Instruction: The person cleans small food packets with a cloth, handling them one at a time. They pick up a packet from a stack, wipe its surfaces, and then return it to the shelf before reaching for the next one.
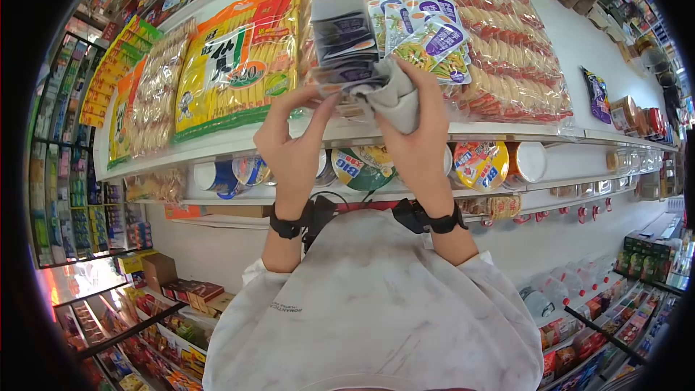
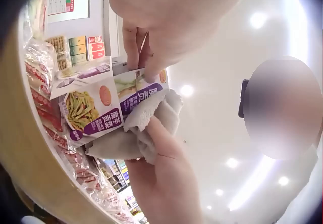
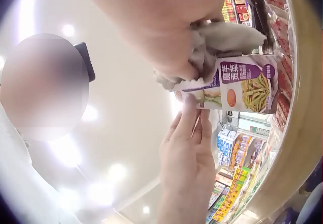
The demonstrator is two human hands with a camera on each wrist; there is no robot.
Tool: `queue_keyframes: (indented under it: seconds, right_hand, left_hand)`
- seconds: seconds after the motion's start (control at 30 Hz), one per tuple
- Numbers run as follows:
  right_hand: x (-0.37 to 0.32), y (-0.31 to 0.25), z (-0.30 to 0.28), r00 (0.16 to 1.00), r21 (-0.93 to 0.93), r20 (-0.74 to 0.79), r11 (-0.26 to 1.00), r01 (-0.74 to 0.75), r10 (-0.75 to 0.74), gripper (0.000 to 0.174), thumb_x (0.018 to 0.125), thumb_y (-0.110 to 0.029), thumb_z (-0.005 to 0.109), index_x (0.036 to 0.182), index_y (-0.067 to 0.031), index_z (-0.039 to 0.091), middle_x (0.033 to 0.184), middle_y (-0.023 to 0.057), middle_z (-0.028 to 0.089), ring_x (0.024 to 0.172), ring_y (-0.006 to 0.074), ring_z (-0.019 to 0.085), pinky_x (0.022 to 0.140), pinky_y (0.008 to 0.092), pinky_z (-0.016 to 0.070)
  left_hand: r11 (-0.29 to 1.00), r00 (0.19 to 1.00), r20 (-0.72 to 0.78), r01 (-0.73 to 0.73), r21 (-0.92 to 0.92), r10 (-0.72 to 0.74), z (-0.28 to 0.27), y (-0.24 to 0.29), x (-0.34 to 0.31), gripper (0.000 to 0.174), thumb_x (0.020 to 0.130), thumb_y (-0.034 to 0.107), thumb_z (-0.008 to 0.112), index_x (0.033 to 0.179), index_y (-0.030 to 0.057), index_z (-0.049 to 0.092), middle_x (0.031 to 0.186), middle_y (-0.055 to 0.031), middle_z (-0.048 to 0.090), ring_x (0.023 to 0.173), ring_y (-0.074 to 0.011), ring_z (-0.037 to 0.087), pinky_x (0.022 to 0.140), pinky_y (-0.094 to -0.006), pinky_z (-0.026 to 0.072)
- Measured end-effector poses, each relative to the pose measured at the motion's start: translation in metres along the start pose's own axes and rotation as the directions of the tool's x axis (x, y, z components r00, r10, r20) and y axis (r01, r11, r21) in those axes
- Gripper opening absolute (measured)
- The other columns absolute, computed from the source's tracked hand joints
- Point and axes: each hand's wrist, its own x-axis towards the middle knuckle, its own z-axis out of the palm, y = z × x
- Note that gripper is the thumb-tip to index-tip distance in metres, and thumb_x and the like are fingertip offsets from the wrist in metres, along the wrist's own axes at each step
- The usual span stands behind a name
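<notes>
In the head view, my left hand (image 1: 293, 152) pinches the near edge of a purple-and-white food packet between thumb and fingers. My right hand (image 1: 420, 130) grips a crumpled grey cloth (image 1: 397, 98) beside it. The cloth lies against the packet (image 2: 136, 90) in the left wrist view, where a joined packet (image 2: 91, 110) shows pictured green vegetables. From the right wrist view, the left thumb lies on the packet face (image 3: 207, 97). Dark-backed packets (image 1: 344, 32) and more purple-and-white packets (image 1: 434, 36) are just beyond the hands.
Bagged round crackers (image 1: 507, 51) and a large yellow snack bag (image 1: 242, 58) lie on the white shelf (image 1: 579, 72). Instant noodle bowls (image 1: 362, 166) stand on the shelf below. A dark purple bag (image 1: 597, 98) is at the right, and stocked racks (image 1: 65, 195) stand at the left.
</notes>
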Motion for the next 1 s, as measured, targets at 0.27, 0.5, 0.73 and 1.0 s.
queue_keyframes:
  seconds: [0.27,0.5,0.73,1.0]
  right_hand:
    - [-0.009,-0.018,-0.008,0.991,0.051,-0.132,0.999,0.012,-0.005,0.057,0.070,0.006,0.067,0.125,-0.0021,0.055,0.115,0.0138,0.059,0.106,0.0271,0.059,0.095,0.0356,0.0450]
    - [-0.036,-0.024,-0.026,0.997,0.254,0.013,0.964,-0.072,0.071,0.051,0.074,0.003,0.061,0.124,0.0013,0.055,0.116,0.0121,0.059,0.106,0.0207,0.059,0.093,0.0327,0.0462]
    - [-0.041,-0.053,0.002,0.908,0.371,0.247,0.832,-0.412,0.340,0.032,0.087,-0.006,0.065,0.117,0.0012,0.057,0.095,0.0075,0.068,0.089,0.0127,0.063,0.077,0.0306,0.0506]
    - [-0.059,-0.054,0.022,0.828,0.275,0.509,0.868,-0.415,0.235,0.035,0.083,-0.002,0.066,0.117,0.0018,0.056,0.096,0.0122,0.067,0.090,0.0200,0.065,0.082,0.0329,0.0495]
  left_hand:
    - [0.978,0.981,-0.114,-0.171,-0.117,0.158,-0.002,0.012,0.011,0.026,0.077,-0.009,0.076,0.097,-0.0010,0.061,0.102,-0.0108,0.064,0.089,-0.0169,0.061,0.077,-0.0283,0.0501]
    - [0.870,0.941,-0.105,-0.338,-0.360,0.322,-0.014,0.047,-0.015,0.032,0.081,-0.014,0.068,0.107,-0.0012,0.055,0.107,-0.0177,0.064,0.088,-0.0220,0.063,0.076,-0.0312,0.0507]
    - [0.966,0.999,-0.053,-0.011,-0.258,-0.002,-0.003,0.049,-0.030,0.016,0.095,0.002,0.058,0.110,-0.0026,0.057,0.103,-0.0082,0.056,0.084,-0.0127,0.055,0.078,-0.0265,0.0455]
    - [0.941,0.952,-0.253,0.083,-0.328,-0.172,-0.023,0.032,-0.018,0.013,0.102,0.012,0.054,0.106,0.0002,0.057,0.095,-0.0003,0.059,0.079,-0.0018,0.051,0.070,-0.0177,0.0417]
